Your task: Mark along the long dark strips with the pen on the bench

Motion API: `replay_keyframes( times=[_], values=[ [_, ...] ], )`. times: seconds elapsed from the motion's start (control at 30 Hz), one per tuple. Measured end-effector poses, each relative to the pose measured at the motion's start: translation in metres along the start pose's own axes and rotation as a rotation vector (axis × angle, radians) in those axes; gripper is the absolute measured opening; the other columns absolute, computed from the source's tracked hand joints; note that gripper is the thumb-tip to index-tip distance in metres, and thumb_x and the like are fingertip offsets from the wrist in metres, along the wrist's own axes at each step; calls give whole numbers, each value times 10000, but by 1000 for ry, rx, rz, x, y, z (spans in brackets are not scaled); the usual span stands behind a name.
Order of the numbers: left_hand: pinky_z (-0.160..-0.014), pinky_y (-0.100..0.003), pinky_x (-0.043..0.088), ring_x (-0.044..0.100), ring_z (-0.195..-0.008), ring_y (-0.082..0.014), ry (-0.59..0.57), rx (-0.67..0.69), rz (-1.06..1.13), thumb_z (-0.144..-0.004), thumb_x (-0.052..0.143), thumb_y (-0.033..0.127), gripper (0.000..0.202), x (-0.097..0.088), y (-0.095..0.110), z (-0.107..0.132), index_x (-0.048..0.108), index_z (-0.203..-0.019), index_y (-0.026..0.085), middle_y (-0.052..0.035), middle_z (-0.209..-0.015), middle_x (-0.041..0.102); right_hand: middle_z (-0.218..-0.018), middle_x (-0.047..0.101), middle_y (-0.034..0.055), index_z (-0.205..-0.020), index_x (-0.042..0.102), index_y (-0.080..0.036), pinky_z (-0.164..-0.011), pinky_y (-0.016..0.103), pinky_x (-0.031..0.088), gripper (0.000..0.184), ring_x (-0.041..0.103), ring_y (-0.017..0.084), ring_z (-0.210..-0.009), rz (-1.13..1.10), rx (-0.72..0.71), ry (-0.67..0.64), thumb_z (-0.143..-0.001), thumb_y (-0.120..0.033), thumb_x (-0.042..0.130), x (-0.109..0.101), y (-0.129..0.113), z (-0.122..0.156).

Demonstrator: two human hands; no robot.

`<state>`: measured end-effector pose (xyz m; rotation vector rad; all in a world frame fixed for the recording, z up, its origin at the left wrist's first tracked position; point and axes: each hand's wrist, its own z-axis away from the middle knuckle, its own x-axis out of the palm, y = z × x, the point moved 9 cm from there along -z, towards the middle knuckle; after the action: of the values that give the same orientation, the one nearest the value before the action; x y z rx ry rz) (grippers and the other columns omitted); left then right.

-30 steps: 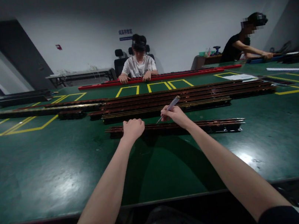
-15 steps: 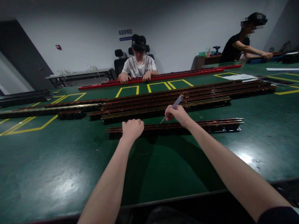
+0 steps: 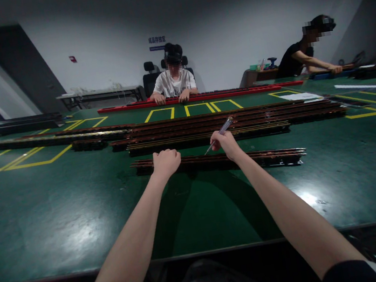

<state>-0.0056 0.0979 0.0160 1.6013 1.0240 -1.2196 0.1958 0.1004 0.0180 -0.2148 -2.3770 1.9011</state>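
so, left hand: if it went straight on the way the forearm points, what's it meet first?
Likely the stack of long bars, just beyond the near bars under the left hand. Depth is unclear; it might pass over the top.

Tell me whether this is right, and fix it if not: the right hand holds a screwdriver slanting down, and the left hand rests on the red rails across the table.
One thing is wrong: the head view shows the left hand on the near bundle of dark strips. The rest stands: the right hand holds a screwdriver slanting down.
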Motion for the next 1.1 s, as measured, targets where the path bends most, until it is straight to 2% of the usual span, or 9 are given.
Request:
replay_keyframes(
  times=[0.13, 0.33, 0.43, 0.57, 0.77, 0.93, 1.1],
  values=[
    [-899, -438, 418, 649, -909, -252, 3, -2, -10, -925, 236, 298, 471, -2, 2, 1, 673, -826, 154, -130, -961, 711, -408, 506, -13, -454, 517, -188, -416, 213, 387, 167, 453, 87, -375, -16, -3, 38, -600, -267, 542, -5, 0, 1],
    [-917, -466, 407, 642, -929, -267, -2, -19, -25, -922, 246, 268, 451, -3, 3, 2, 673, -866, 134, -146, -992, 703, -414, 486, -22, -479, 512, -187, -423, 217, 391, 167, 452, 87, -375, -7, -13, 16, -616, -278, 543, -2, -1, 1],
    [-907, -460, 403, 648, -894, -257, 60, 20, -28, -930, 255, 256, 427, -9, 8, 3, 660, -879, 130, -139, -952, 701, -436, 490, -22, -504, 503, -192, -442, 234, 409, 189, 465, 97, -389, 4, -47, -3, -653, -299, 550, 0, -2, 1],
    [-916, -442, 391, 648, -855, -229, 155, 117, -12, -952, 256, 266, 429, -14, 27, 8, 661, -885, 142, -115, -922, 700, -453, 497, -16, -504, 494, -197, -457, 249, 407, 203, 470, 105, -398, 27, -86, -3, -673, -294, 550, 1, -4, 1],
    [-922, -437, 382, 627, -968, -247, 146, 250, -48, -970, 237, 277, 459, -1, 65, 17, 674, -1000, 138, -129, -1073, 694, -466, 489, -29, -552, 518, -201, -494, 242, 409, 224, 484, 105, -439, 93, -127, -36, -714, -351, 554, 5, -9, 3],
    [-889, -429, 391, 622, -982, -251, 125, 234, -44, -975, 224, 268, 463, 5, 65, 17, 668, -1010, 143, -129, -1062, 693, -505, 504, -25, -572, 500, -207, -502, 242, 411, 262, 487, 106, -464, 105, -116, -54, -717, -412, 571, 6, -8, 3],
    [-895, -426, 388, 618, -989, -247, 104, 232, -27, -975, 228, 273, 453, 5, 63, 16, 657, -1028, 137, -132, -1068, 687, -519, 519, -18, -581, 504, -208, -525, 247, 430, 255, 495, 113, -483, 108, -126, -46, -727, -409, 564, 6, -10, 5]
  ],
)
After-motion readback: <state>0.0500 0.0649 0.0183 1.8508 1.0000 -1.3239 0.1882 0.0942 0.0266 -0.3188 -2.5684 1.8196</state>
